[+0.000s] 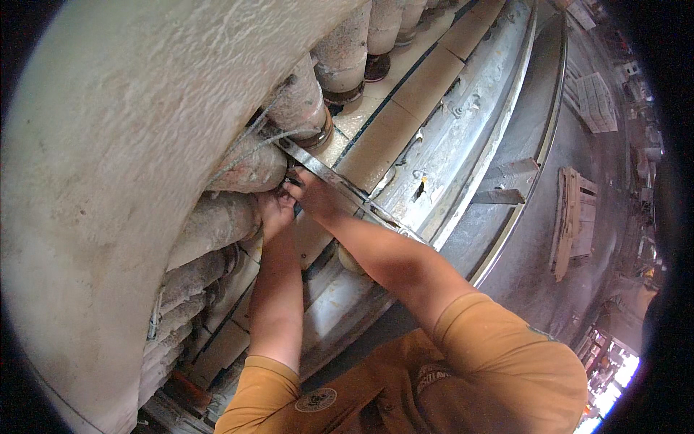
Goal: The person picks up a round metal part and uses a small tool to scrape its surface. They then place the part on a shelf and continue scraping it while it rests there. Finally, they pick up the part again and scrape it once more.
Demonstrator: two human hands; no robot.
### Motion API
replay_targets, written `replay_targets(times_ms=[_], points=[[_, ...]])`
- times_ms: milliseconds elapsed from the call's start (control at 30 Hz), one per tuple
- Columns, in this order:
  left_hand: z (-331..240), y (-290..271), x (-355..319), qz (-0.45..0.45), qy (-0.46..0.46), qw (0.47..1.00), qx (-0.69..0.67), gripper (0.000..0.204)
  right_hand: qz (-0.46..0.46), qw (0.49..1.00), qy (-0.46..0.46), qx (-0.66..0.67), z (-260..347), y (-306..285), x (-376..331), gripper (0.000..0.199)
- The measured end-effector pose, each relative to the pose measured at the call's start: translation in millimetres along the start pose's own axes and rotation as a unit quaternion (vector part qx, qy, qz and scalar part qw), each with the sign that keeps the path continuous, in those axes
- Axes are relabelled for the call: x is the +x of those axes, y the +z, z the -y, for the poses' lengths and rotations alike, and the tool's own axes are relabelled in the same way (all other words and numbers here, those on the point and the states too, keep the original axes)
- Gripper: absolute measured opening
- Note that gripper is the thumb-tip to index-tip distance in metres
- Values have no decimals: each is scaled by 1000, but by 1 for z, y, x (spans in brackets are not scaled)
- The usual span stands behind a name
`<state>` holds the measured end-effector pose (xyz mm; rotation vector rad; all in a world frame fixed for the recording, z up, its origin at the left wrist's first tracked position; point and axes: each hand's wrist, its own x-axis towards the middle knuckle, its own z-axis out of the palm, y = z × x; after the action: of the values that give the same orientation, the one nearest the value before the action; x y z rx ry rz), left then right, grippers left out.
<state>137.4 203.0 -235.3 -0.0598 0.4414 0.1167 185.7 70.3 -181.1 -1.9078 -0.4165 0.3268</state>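
Observation:
My left hand [273, 205] is at the foot of a rough, pale, rounded column [253, 170], its fingers curled inward and partly hidden. Close beside it, my right hand [309, 188] bends its fingers toward a small dark thing [293, 178] at the column's base; its kind is too small to make out. Both hands look closed, with their fingertips nearly meeting. A flat metal bar [329, 176] slants past my right hand and runs out over the tiled ledge. Thin pale cord [249, 147] is looped around the column.
A big whitish, bumpy curved surface [123, 145] fills the left. Similar columns [340, 65] line its underside on either side. Beige tiles [387, 145] and a stained metal trough [463, 123] curve along the right. Wooden pallets [575, 220] lie on the grey floor beyond.

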Motion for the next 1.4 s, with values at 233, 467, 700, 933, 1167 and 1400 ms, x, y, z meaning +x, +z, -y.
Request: replay_targets(times_ms=[233, 467, 700, 933, 1167, 1400], points=[[30, 26, -20, -83, 34, 995, -39, 45, 21, 1000, -6, -19, 8, -1, 6, 33], [50, 15, -65, -63, 41, 980, 186, 42, -25, 999, 44, -2, 32, -5, -3, 31], [67, -2, -99, -44, 114, 932, 341, 44, 23, 994, 100, -31, 3, -19, -35, 28], [82, -33, -212, -66, 169, 897, 404, 44, 187, 946, 198, 178, 43, -115, -115, 25], [173, -5, -338, -207, 255, 890, 317, 41, 369, 872, 305, 98, 101, -166, -178, 24], [220, 54, -373, -155, 303, 940, 0, 48, 481, 841, 221, 109, 117, -161, -209, 17]])
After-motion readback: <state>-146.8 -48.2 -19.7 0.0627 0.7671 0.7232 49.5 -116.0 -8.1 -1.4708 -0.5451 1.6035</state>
